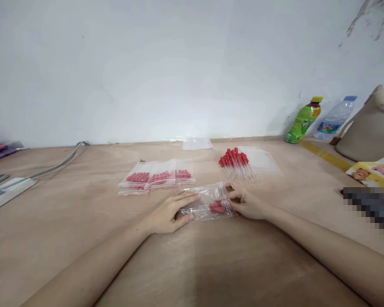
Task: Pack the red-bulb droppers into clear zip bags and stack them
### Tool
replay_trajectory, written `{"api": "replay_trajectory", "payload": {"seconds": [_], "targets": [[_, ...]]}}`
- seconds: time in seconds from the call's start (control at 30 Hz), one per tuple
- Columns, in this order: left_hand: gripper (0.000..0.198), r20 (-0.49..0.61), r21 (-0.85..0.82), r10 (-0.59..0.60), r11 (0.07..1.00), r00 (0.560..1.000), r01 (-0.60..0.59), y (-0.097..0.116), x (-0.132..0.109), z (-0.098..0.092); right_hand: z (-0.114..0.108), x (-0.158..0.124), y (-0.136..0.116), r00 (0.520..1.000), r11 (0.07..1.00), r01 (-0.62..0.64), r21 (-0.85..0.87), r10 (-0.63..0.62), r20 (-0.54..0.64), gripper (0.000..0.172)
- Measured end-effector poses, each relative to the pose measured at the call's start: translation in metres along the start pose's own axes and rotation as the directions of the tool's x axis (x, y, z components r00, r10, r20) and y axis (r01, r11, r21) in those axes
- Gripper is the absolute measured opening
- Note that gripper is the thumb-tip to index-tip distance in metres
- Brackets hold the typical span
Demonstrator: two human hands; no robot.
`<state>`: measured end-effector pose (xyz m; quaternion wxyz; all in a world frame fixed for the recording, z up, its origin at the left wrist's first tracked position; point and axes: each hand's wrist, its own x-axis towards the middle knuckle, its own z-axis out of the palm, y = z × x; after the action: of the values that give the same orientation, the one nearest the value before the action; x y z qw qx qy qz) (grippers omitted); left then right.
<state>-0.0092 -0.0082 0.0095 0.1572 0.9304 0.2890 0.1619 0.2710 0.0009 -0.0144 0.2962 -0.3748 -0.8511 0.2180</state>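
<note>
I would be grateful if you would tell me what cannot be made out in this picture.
In the head view:
Left end of the flat transparent plastic bag: partly covered by the left hand.
Number of loose clear droppers with red bulbs: they overlap.
Number of red pieces in the overlapping clear plastic bags: too small.
Surface of the dark flat rectangular object: pixelated.
Right part of the beige rounded bag: cut off by the right edge.

clear zip bag (202, 201): lying flat, red-edged end right | red bulbs (216, 208): inside, toward that end | loose droppers (235, 163): beyond bag, piled, red bulbs up top, clear stems nearer | filled bags (161, 175): beyond-left, overlapping
</note>
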Motion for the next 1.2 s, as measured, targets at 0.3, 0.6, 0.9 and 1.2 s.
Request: {"api": "replay_trajectory", "payload": {"seconds": [0.3, 0.6, 0.9, 1.2], "targets": [[0.043, 0.008, -0.002, 0.026, 1.0, 1.0, -0.026, -0.005, 0.001, 0.003, -0.044, 0.039, 0.023, 0.835, 0.792, -0.491, -0.362, 0.309, -0.456, 0.017], [0.043, 0.001, -0.003, 0.03, 1.0, 1.0, -0.03, -0.002, 0.001, 0.001, -0.042, 0.08, 0.036, 0.658, 0.554, -0.75, -0.362, 0.562, -0.502, 0.03], [0.044, 0.008, -0.018, 0.039, 0.999, 0.999, -0.039, -0.005, 0.0, 0.002, -0.047, 0.078, 0.03, 0.664, 0.66, -0.71, -0.245, 0.514, -0.543, 0.029], [0.044, 0.004, -0.005, 0.047, 0.999, 0.999, -0.047, -0.006, 0.0, 0.002, -0.026, 0.029, 0.005, 0.748, 0.913, -0.258, 0.315, 0.396, -0.534, 0.053]]}}
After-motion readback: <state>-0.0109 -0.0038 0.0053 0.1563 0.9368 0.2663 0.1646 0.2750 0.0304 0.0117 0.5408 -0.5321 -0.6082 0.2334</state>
